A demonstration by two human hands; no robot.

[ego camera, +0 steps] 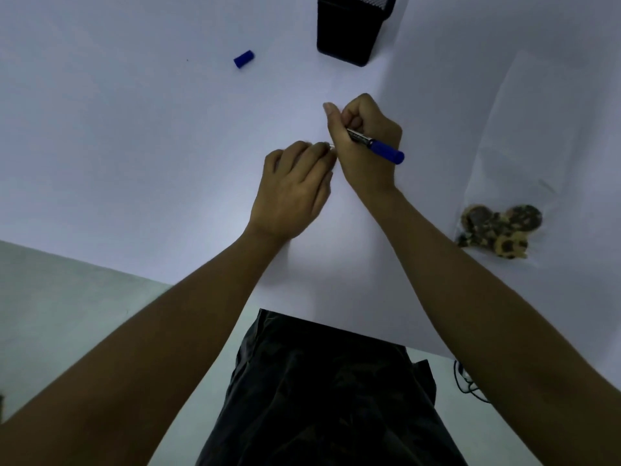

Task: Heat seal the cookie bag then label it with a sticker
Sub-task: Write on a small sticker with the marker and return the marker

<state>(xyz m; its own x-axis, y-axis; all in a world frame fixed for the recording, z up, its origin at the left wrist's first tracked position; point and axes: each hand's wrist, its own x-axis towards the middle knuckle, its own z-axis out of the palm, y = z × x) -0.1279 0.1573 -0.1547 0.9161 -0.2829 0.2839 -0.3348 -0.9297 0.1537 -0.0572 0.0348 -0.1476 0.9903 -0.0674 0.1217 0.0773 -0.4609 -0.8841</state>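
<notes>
My right hand (366, 146) is closed around a blue pen (383, 150), its tip pointing down-left and hidden behind the fingers. My left hand (295, 190) lies palm down just left of it, fingertips pressed on the white table (134, 146) next to the pen tip. A small pale edge shows at those fingertips; whether it is the sticker I cannot tell. The clear cookie bag (510, 136) lies flat at the right, with several chocolate-chip cookies (497, 230) bunched at its near end.
The blue pen cap (244, 59) lies loose at the back, left of centre. A black box-shaped device (353, 28) stands at the far edge. The table's near edge runs just in front of my dark clothing (319, 381). A cable (470, 385) hangs at the right.
</notes>
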